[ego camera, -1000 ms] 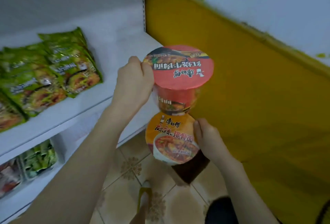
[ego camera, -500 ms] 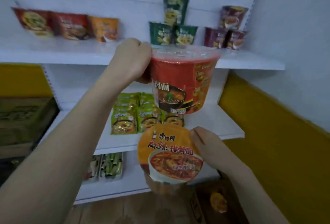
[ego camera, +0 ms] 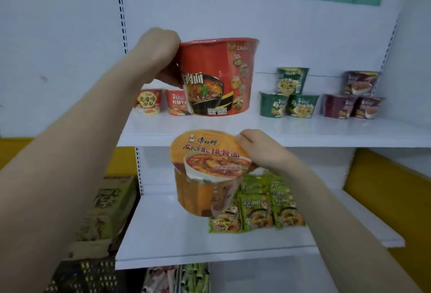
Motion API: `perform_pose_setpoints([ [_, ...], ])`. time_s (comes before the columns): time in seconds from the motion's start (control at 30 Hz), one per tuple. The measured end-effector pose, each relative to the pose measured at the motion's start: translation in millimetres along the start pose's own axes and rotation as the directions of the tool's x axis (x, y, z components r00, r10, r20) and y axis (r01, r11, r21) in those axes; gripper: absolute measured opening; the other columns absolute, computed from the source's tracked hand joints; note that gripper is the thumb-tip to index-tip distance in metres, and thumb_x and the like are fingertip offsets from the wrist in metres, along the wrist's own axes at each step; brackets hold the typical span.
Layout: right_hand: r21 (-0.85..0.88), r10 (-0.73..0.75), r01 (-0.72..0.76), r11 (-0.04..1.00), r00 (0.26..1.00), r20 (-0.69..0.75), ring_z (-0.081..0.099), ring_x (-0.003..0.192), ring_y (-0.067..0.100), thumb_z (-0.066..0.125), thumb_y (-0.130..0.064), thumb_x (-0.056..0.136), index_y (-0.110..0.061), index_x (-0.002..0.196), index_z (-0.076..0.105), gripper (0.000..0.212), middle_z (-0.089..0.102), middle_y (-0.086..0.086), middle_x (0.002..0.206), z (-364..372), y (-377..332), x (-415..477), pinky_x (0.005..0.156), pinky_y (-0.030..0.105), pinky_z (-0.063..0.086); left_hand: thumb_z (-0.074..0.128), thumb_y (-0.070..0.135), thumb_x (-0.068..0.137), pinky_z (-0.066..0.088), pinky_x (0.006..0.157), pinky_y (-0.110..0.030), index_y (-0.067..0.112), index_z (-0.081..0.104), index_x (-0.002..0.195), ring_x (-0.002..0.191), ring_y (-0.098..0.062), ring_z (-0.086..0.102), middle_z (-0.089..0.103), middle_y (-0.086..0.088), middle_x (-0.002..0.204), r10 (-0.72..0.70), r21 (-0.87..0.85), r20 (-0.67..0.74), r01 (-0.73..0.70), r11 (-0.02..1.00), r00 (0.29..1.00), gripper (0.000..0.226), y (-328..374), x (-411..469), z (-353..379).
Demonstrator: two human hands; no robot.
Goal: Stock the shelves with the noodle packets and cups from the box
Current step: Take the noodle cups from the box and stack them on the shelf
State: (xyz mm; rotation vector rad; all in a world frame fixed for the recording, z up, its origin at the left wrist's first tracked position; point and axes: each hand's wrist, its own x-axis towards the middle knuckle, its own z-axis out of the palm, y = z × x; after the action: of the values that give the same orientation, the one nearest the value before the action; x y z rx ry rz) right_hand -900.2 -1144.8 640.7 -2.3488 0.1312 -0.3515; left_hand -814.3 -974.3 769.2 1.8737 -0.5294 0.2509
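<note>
Up at the top white metal shelf [ego camera: 233,130], the left hand [ego camera: 158,57] had its fingers curled round the rim and side of a big red, film-wrapped noodle bowl [ego camera: 217,78], upright, lid up, over the shelf's front-left part. Whether its base touched the board or hung just above it could not be told. Right behind that bowl, toward the shelf's back-left corner, stood a small yellow-and-red noodle cup [ego camera: 149,101] and a small red noodle cup [ego camera: 176,103], the second partly hidden by the bowl. Further along the back edge sat three dark green cups [ego camera: 289,96], two below and one stacked on top, and toward the right end three purple cups [ego camera: 353,96] stacked the same way. Lower down, the right hand [ego camera: 258,150] gripped an orange noodle bowl with a printed foil lid [ego camera: 207,171] by its right rim, fingers wrapped over the edge, the bowl tilted so the lid faced the camera. It hung in the air in front of the top shelf's front lip and above the middle white shelf [ego camera: 168,232], touching neither. On that middle shelf, rows of green noodle packets [ego camera: 263,209] lay overlapping near the centre. A brown cardboard box [ego camera: 109,206] stood beside the shelving's left edge.
</note>
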Motion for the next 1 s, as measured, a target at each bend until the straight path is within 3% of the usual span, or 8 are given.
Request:
perform_pose_setpoints([
  [0.1,0.128,0.011,-0.010,0.992,1.000,-0.006,0.061,0.061,0.017,0.032,-0.021,0.100,-0.012,0.076,0.049,0.032,0.055,0.002,0.072,-5.3,-25.4,23.4,0.046,0.025,0.056,0.032,0.003,0.083,0.055,0.041,-0.029,-0.005,0.056,0.072,0.040,-0.025,0.063,0.062,-0.015,0.044,0.007,0.022,0.017,-0.007,1.000,1.000,0.028,3.5,22.6,-14.4],
  [0.2,0.129,0.018,-0.015,0.992,1.000,-0.022,0.061,0.055,0.016,0.032,-0.019,0.100,-0.017,0.074,0.049,0.032,0.058,0.001,0.067,-16.6,-41.1,49.0,0.046,0.026,0.056,0.031,0.005,0.085,0.052,0.039,-0.027,-0.006,0.057,0.075,0.040,-0.025,0.064,0.063,-0.023,0.063,0.024,0.012,0.027,-0.025,1.000,0.999,0.030,6.8,46.5,-21.1],
  [0.33,0.118,0.077,-0.071,0.990,0.996,-0.045,0.062,0.060,0.026,0.030,-0.012,0.099,-0.011,0.074,0.051,0.032,0.061,0.009,0.069,-36.1,-38.9,88.7,0.050,0.029,0.056,0.028,0.006,0.086,0.056,0.042,-0.031,-0.006,0.056,0.079,0.041,-0.026,0.064,0.062,-0.025,0.070,0.027,0.001,0.005,-0.027,1.000,1.000,0.032,9.8,83.2,-18.1],
  [0.47,0.093,0.158,-0.150,0.984,0.984,-0.084,0.065,0.078,0.038,0.029,-0.011,0.098,-0.006,0.079,0.048,0.028,0.061,0.017,0.080,-57.9,-18.1,132.8,0.057,0.033,0.057,0.027,0.005,0.086,0.058,0.047,-0.035,-0.005,0.056,0.078,0.041,-0.027,0.064,0.062,-0.025,0.071,0.026,-0.006,-0.022,-0.026,1.000,0.999,0.032,5.3,123.8,-1.8],
  [0.57,0.083,0.204,-0.193,0.978,0.968,-0.143,0.065,0.064,0.033,0.030,-0.009,0.097,-0.004,0.080,0.048,0.025,0.061,0.014,0.073,-78.2,6.5,171.1,0.053,0.031,0.057,0.029,0.004,0.083,0.058,0.054,-0.040,-0.006,0.056,0.076,0.045,-0.029,0.065,0.063,-0.027,0.072,0.031,-0.016,-0.032,-0.032,0.999,0.999,0.030,-2.3,157.9,16.7],
  [0.67,0.049,0.243,-0.238,0.970,0.952,-0.185,0.063,0.051,0.022,0.031,-0.009,0.097,0.000,0.087,0.049,0.022,0.062,0.014,0.069,-98.4,35.4,210.6,0.045,0.027,0.055,0.030,0.003,0.080,0.059,0.063,-0.043,-0.007,0.057,0.075,0.050,-0.030,0.067,0.064,-0.025,0.060,0.015,-0.012,-0.057,-0.016,1.000,0.998,0.030,-11.4,193.6,37.0],
  [0.83,0.034,0.300,-0.299,0.954,0.931,-0.206,0.066,0.058,0.025,0.031,-0.006,0.098,0.003,0.088,0.049,0.022,0.064,0.020,0.079,-118.8,83.4,274.0,0.049,0.028,0.056,0.029,0.002,0.078,0.058,0.057,-0.037,-0.008,0.058,0.075,0.046,-0.027,0.066,0.062,-0.016,0.045,-0.017,0.032,-0.064,0.019,0.999,0.998,0.031,-24.5,244.1,72.6],
  [1.0,0.042,0.335,-0.336,0.941,0.905,-0.261,0.069,0.075,0.038,0.028,-0.001,0.096,0.003,0.078,0.045,0.025,0.065,0.031,0.092,-120.4,115.3,328.6,0.068,0.043,0.059,0.029,0.001,0.080,0.055,0.046,-0.034,-0.005,0.055,0.071,0.036,-0.024,0.061,0.060,-0.013,0.040,-0.037,0.084,-0.099,0.045,0.995,0.994,0.029,-40.0,279.6,90.8],
])
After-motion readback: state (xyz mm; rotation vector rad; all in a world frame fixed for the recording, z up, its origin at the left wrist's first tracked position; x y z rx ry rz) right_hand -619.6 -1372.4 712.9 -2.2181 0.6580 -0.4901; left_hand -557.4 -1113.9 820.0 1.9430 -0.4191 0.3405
